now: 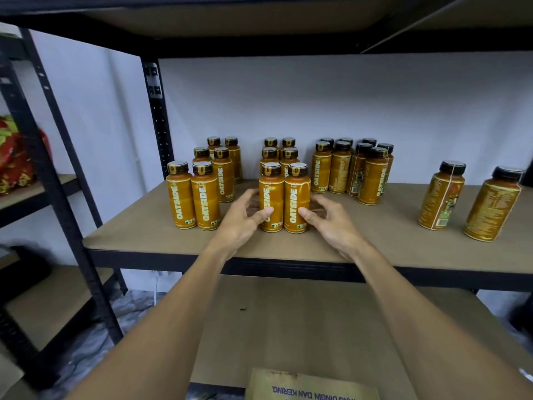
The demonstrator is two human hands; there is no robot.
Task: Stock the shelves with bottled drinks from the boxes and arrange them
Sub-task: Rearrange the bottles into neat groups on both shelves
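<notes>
Tan fibreboard shelf [375, 226], black steel frame, mid-front: front pair of amber black-capped plastic bottles [297, 194], flanked by left hand [245, 223] and right hand [331, 223], fingers [250, 197] curled close round each; best squared together upright, labels forward, against the row behind.

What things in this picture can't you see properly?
- Head view: box, cut off by the bottom edge.
- Head view: red-and-green bundle, blurred, cut by the left edge.
- Head view: middle group's rear bottles, mostly hidden behind the front pair.
- Head view: small label print, too tiny.
</notes>
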